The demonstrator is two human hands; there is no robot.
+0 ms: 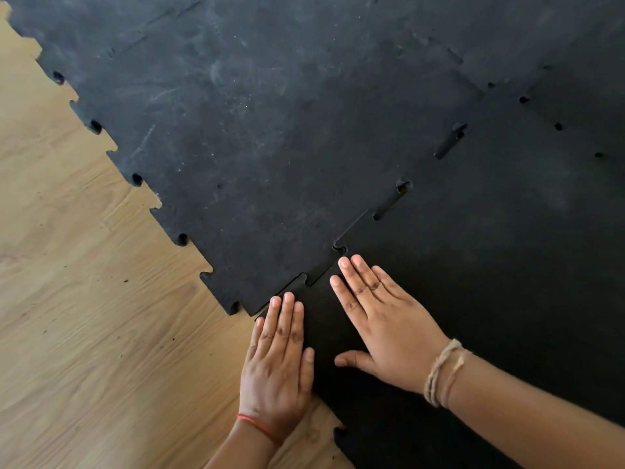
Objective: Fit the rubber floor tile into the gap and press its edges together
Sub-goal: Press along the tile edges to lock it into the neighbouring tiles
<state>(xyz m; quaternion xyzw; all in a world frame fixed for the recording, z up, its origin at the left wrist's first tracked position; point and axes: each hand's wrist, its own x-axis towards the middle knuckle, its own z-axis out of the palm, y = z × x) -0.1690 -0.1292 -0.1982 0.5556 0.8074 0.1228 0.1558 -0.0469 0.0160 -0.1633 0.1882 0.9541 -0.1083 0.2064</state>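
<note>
The darker black interlocking rubber floor tile fills the lower right of the frame, its toothed edge meeting the scuffed grey-black rubber tile along a diagonal seam (still gapped further up). Pale wood-grain flooring shows at lower left. The left hand and right hand lie flat, fingers extended, gripping nothing, palms down beside the seam.
</note>
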